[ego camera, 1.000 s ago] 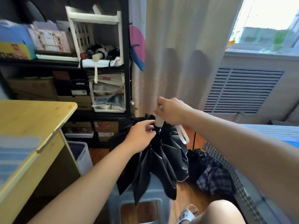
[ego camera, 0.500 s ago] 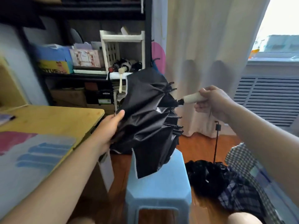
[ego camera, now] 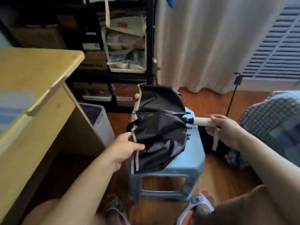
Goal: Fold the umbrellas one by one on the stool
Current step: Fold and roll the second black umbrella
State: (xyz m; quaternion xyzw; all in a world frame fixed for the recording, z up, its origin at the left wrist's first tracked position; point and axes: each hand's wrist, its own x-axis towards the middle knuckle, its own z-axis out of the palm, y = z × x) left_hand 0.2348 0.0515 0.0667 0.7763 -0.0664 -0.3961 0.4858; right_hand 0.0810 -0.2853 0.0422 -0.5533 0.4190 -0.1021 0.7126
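Observation:
A collapsed black umbrella with a pale trim lies sideways just above the light blue plastic stool. My right hand grips its cream handle on the right, the wrist strap hanging below. My left hand holds the loose canopy fabric at the umbrella's left end, thumb on top. A second dark umbrella lies on the floor to the right of the stool, mostly hidden behind my right arm.
A wooden desk stands at the left with a white bin beside it. Black shelves with boxes fill the back. A curtain and a checked bedcover are at the right. My slippered feet are below the stool.
The view has tilted down. The umbrella has come lower, from chest height down to just over the stool, still lying sideways. My left hand has shifted from pressing the canopy to holding its edge.

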